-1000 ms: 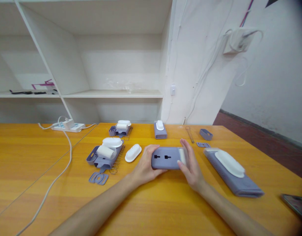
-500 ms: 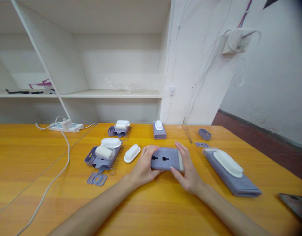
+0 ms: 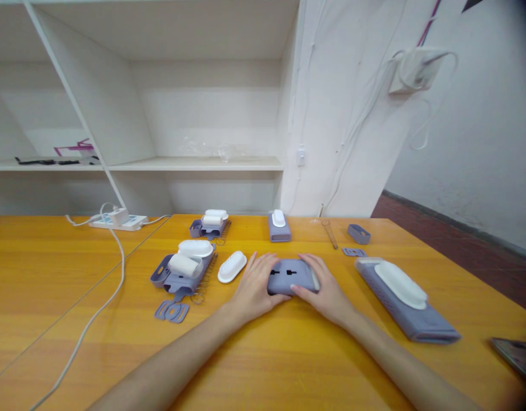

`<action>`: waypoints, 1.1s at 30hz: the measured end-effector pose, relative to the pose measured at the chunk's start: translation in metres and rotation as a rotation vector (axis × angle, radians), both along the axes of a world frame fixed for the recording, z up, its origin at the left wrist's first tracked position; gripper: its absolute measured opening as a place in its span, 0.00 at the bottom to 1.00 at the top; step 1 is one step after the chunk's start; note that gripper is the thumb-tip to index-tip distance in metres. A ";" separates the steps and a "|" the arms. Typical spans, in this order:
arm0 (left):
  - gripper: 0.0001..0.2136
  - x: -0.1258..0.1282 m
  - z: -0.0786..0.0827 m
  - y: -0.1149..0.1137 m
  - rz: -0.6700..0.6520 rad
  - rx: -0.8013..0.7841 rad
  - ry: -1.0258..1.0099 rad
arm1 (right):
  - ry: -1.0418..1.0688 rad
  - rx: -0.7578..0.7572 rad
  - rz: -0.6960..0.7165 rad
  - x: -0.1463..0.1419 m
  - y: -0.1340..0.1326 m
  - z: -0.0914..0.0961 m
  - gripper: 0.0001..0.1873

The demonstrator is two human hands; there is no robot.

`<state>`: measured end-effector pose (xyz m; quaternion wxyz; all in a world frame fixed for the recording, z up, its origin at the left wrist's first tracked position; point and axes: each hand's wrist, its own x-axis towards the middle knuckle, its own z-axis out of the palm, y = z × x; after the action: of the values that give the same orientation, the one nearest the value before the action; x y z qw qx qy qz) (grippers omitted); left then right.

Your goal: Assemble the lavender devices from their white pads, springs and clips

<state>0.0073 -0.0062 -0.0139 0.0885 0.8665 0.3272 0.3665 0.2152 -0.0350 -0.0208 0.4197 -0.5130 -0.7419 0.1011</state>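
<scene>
Both hands working low over the desk [image 3: 266,365]. Purple-grey housing [image 3: 290,277] sitting between them, near the middle of the desk, its long side running left to right; whether it is touching the wood, cannot tell. Left hand [image 3: 255,285]: grip clamping the housing's left end, fingers wrapping the far edge, thumb lying along the near edge. Right hand [image 3: 326,291]: grip clamping the right end, fingers reaching over the top, thumb pressing at the near side. Two dark slots [image 3: 291,273] showing on the upper face; a pale strip [image 3: 314,279] showing beside the right palm.

White oval piece [image 3: 232,266] lying just left of the left hand. Farther left, a white roller [image 3: 185,265] resting on grey parts [image 3: 180,283]. Right of the right hand, a long grey case [image 3: 410,311] lying at a slant, white oval cover [image 3: 400,284] resting on top. Coil spring [image 3: 330,234] lying beyond, near a flat cut-out plate [image 3: 354,252].
</scene>
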 end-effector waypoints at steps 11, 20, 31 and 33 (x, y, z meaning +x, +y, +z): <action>0.12 0.000 0.003 0.002 0.415 0.120 0.023 | -0.035 0.010 -0.103 0.002 0.003 -0.004 0.23; 0.10 -0.019 -0.003 0.023 0.672 0.128 0.277 | -0.162 0.115 -0.206 0.005 0.004 -0.012 0.18; 0.18 -0.013 -0.005 0.019 0.172 0.341 -0.159 | -0.193 0.120 -0.147 0.001 -0.001 -0.007 0.18; 0.22 -0.007 -0.009 0.014 0.043 0.342 -0.190 | -0.225 0.128 -0.119 0.000 -0.003 -0.005 0.18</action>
<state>0.0000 0.0075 -0.0228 -0.0375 0.8232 0.2688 0.4987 0.2150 -0.0380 -0.0263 0.3711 -0.5362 -0.7575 -0.0295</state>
